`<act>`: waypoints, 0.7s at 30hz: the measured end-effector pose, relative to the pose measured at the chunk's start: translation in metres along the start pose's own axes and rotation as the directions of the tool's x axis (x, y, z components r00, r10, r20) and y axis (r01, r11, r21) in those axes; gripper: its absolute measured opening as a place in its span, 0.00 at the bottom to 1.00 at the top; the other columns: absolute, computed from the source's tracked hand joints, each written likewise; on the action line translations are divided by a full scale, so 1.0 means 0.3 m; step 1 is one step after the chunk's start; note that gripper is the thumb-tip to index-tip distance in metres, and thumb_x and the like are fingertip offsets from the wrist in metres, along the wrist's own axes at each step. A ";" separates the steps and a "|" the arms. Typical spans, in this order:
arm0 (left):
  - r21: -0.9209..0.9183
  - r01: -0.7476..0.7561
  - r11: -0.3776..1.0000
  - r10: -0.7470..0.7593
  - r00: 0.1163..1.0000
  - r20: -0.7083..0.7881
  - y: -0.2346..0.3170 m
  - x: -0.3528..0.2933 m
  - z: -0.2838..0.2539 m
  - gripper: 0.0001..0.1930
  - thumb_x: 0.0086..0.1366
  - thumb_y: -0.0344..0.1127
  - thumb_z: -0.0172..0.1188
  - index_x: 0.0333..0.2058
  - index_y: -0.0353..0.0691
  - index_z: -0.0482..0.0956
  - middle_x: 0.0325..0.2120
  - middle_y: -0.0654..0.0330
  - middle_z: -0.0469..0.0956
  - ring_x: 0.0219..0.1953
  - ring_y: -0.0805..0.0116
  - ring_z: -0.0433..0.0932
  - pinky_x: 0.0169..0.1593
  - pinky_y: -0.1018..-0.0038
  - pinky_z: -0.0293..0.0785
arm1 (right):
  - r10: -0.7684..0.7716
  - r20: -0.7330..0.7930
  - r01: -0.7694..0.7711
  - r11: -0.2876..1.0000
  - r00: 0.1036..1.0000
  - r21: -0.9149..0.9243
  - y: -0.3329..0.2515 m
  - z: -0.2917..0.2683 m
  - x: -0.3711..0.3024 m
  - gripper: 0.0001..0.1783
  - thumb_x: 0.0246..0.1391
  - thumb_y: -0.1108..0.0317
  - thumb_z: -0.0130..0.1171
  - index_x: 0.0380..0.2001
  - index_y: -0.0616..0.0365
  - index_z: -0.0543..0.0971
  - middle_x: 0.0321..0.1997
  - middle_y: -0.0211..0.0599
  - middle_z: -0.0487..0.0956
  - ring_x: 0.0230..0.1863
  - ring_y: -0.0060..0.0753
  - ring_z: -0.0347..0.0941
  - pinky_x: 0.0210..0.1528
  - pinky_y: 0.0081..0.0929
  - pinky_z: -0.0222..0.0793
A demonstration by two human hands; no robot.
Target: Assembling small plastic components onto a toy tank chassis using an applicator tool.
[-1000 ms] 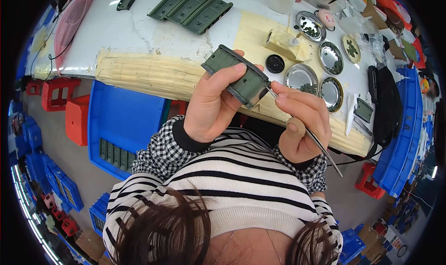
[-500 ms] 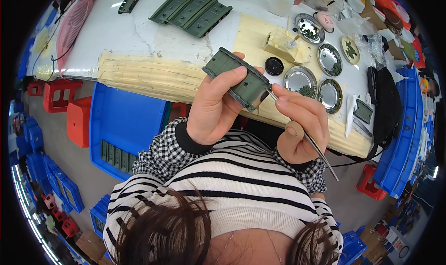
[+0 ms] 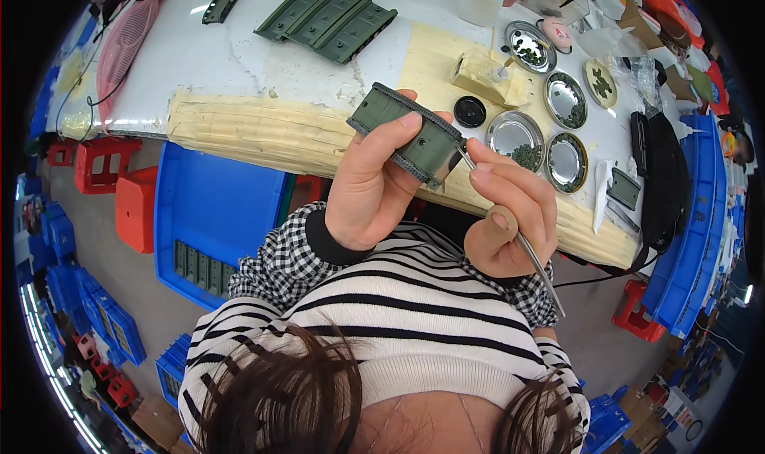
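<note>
My left hand (image 3: 370,179) grips a dark green model tank hull piece (image 3: 426,147) with ridged track-like edges, holding it tilted above the table's front edge. The thumb lies across its flat green face. In my right hand (image 3: 514,215) is a pair of metal tweezers (image 3: 535,260), held like a pen. Their tip touches or nearly touches the right end of the green piece; whether they pinch a small part there is too small to tell. A bandage-like wrap (image 3: 500,221) covers part of my right thumb.
Round metal dishes (image 3: 496,129) of small green parts stand right of my hands, beside a black lid (image 3: 470,112) and a yellowish block holding a small bottle (image 3: 500,73). More green pieces (image 3: 328,24) lie farther back. A blue crate (image 3: 215,215) sits below left.
My right hand has shifted slightly left and the back end of the tweezers has swung a little left. The green piece stays almost where it was.
</note>
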State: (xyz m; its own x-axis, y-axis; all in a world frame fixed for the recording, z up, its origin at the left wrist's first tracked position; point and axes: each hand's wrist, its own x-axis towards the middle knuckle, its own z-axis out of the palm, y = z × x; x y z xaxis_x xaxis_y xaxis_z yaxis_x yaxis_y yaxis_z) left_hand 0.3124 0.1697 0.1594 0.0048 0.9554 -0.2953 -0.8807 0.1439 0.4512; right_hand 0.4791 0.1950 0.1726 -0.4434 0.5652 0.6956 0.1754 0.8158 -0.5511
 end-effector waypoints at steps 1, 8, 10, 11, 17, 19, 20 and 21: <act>0.001 -0.002 1.000 0.002 1.000 0.004 0.001 0.001 -0.002 0.18 0.66 0.34 0.54 0.54 0.43 0.66 0.46 0.53 0.76 0.46 0.66 0.77 0.49 0.68 0.76 | -0.004 0.004 0.004 1.000 1.000 0.013 0.001 -0.001 0.001 0.12 0.54 0.78 0.56 0.42 0.70 0.76 0.44 0.52 0.75 0.48 0.51 0.77 0.48 0.34 0.77; 0.012 0.032 0.999 -0.032 0.999 -0.003 0.008 0.008 -0.012 0.20 0.65 0.34 0.55 0.54 0.42 0.65 0.45 0.53 0.76 0.46 0.65 0.77 0.50 0.67 0.76 | -0.003 0.005 0.002 0.996 1.000 0.091 0.011 -0.003 -0.002 0.13 0.52 0.80 0.57 0.42 0.70 0.76 0.44 0.51 0.75 0.48 0.51 0.77 0.48 0.33 0.77; 0.015 0.046 0.999 -0.046 0.999 0.013 0.013 0.009 -0.017 0.20 0.65 0.34 0.55 0.54 0.41 0.65 0.44 0.52 0.76 0.46 0.64 0.77 0.50 0.67 0.75 | 0.003 0.012 -0.004 0.996 1.000 0.090 0.007 -0.007 0.002 0.13 0.51 0.81 0.57 0.42 0.69 0.76 0.44 0.51 0.75 0.48 0.51 0.78 0.47 0.33 0.77; 0.018 0.048 0.999 -0.048 0.999 0.011 0.012 0.008 -0.017 0.20 0.65 0.34 0.55 0.54 0.42 0.65 0.44 0.52 0.76 0.46 0.64 0.77 0.50 0.67 0.76 | 0.005 0.012 -0.006 0.996 1.000 0.089 0.007 -0.007 0.002 0.12 0.51 0.81 0.57 0.42 0.69 0.76 0.43 0.51 0.76 0.47 0.51 0.78 0.47 0.33 0.77; 0.010 0.060 0.998 -0.061 0.998 0.016 0.013 0.007 -0.015 0.20 0.65 0.34 0.55 0.54 0.41 0.65 0.44 0.52 0.76 0.46 0.64 0.77 0.50 0.66 0.76 | 0.020 -0.004 -0.020 0.997 1.000 0.077 0.008 -0.004 -0.001 0.11 0.53 0.81 0.56 0.41 0.69 0.76 0.43 0.50 0.76 0.46 0.50 0.78 0.46 0.32 0.77; 0.011 0.060 0.998 -0.060 0.998 0.028 0.012 0.007 -0.015 0.20 0.65 0.33 0.55 0.54 0.41 0.65 0.45 0.52 0.76 0.46 0.64 0.77 0.50 0.66 0.76 | 0.020 -0.025 -0.018 0.997 0.999 0.080 0.011 0.001 -0.005 0.10 0.53 0.80 0.56 0.40 0.69 0.76 0.43 0.50 0.76 0.46 0.50 0.78 0.46 0.32 0.77; 0.010 0.053 0.999 -0.053 0.998 0.022 0.011 0.006 -0.015 0.20 0.65 0.33 0.55 0.54 0.42 0.65 0.45 0.52 0.76 0.46 0.64 0.77 0.50 0.66 0.76 | 0.020 -0.036 -0.017 0.996 0.999 0.082 0.012 0.003 -0.006 0.10 0.54 0.80 0.56 0.40 0.69 0.76 0.43 0.50 0.76 0.46 0.50 0.78 0.46 0.32 0.77; 0.008 0.047 0.999 -0.047 0.999 0.018 0.009 0.005 -0.016 0.19 0.65 0.33 0.55 0.54 0.42 0.65 0.45 0.52 0.76 0.46 0.63 0.77 0.51 0.66 0.76 | 0.018 -0.034 -0.016 0.997 0.999 0.080 0.011 0.003 -0.006 0.10 0.54 0.80 0.56 0.40 0.70 0.76 0.43 0.50 0.76 0.46 0.50 0.78 0.46 0.32 0.77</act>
State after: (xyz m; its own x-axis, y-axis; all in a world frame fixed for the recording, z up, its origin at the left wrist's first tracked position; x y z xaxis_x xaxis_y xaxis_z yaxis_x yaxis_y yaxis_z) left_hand 0.3078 0.1704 0.1562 0.0549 0.9520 -0.3012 -0.8759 0.1908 0.4432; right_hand 0.4796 0.1965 0.1691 -0.4104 0.5839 0.7005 0.1118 0.7945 -0.5968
